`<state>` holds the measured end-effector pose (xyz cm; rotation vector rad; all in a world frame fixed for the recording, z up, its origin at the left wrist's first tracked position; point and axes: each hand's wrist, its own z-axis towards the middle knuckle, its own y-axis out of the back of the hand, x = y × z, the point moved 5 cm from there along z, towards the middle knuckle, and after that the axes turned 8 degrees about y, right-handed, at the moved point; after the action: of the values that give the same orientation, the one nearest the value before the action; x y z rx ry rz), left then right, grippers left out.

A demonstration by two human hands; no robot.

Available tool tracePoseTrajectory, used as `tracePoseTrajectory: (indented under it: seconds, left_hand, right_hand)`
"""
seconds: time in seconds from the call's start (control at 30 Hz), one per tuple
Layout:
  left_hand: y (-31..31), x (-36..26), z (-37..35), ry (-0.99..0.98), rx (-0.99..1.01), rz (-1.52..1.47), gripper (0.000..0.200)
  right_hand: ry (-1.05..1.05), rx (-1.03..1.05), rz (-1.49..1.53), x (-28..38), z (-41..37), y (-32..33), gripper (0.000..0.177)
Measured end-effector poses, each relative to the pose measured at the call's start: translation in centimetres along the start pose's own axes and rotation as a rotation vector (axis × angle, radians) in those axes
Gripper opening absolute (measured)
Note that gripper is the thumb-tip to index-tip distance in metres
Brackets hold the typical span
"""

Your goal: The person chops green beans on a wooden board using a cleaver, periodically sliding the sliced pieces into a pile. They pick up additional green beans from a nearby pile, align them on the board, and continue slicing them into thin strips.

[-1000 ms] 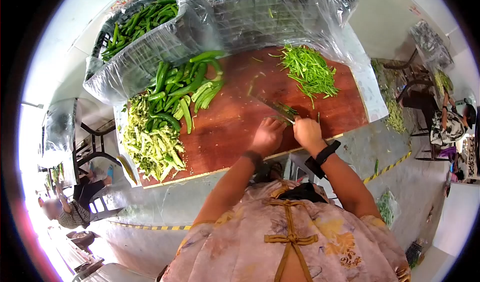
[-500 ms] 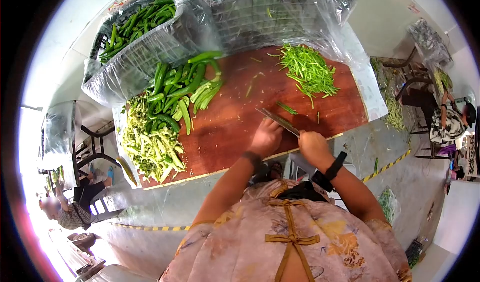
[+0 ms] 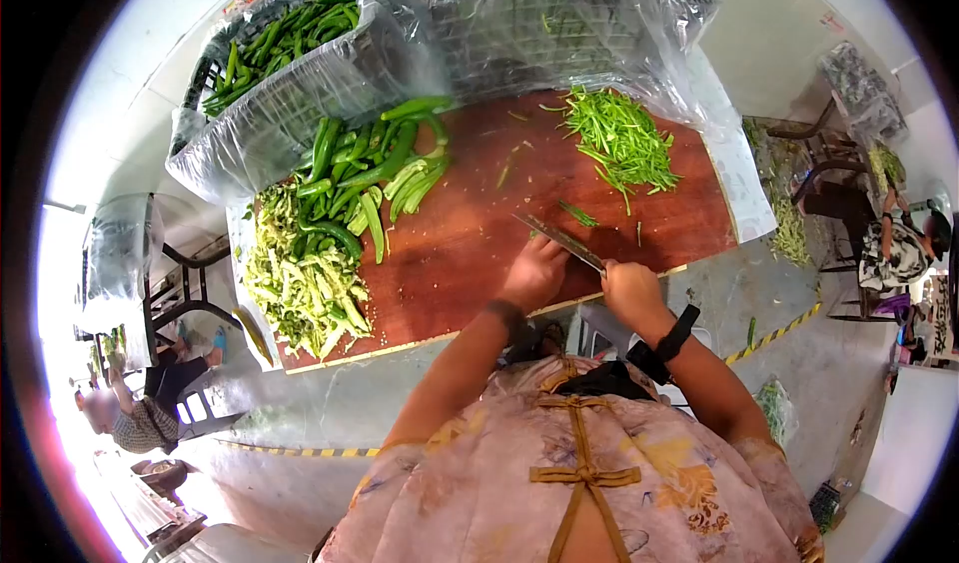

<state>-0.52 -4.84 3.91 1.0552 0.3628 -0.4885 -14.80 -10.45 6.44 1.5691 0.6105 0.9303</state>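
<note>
My right hand (image 3: pixel 631 291) is closed round the handle of a knife (image 3: pixel 559 236), whose blade slants up and left over the wooden board (image 3: pixel 470 273). Close against the blade, my left hand (image 3: pixel 534 271) has its fingers curled down on the board; what they hold, if anything, is hidden. Just beyond the blade lie a few cut green strips (image 3: pixel 577 214). Farther back on the right is a heap of shredded green peppers (image 3: pixel 624 143). Whole and split green peppers (image 3: pixel 365 163) are piled on the left, behind a mound of pale pepper cores and scraps (image 3: pixel 300 283).
Plastic-lined crates stand along the board's far edge: one holds green peppers (image 3: pixel 290 38), and a wider crate (image 3: pixel 569 38) is beside it. Other people sit at the far left (image 3: pixel 145 423) and far right (image 3: pixel 894 248). A yellow-black floor stripe (image 3: pixel 769 338) runs below.
The view has shifted very slightly. Both hands and the knife keep almost the same place and pose, and the piles look unchanged.
</note>
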Motion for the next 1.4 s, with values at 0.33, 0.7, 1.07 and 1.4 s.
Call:
tracePoseTrajectory:
  seconds: [0.33, 0.7, 1.07, 1.4]
  left_hand:
    - [-0.7, 0.7, -0.6, 0.067, 0.04, -0.092, 0.029]
    - [0.6, 0.4, -0.5, 0.041, -0.002, 0.019, 0.023]
    - [0.2, 0.6, -0.7, 0.043, 0.061, 0.049, 0.027]
    - [0.0, 0.7, -0.8, 0.092, 0.032, 0.006, 0.028]
  right_hand:
    - [0.045, -0.055, -0.013, 0.5, 3.7, -1.8, 0.014]
    - [-0.019, 0.035, -0.031, 0.1, 0.6, -0.6, 0.019]
    - [0.049, -0.021, 0.024, 0.8, 3.2, -1.9, 0.016]
    - [0.018, -0.021, 0.012, 0.4, 0.4, 0.1, 0.014]
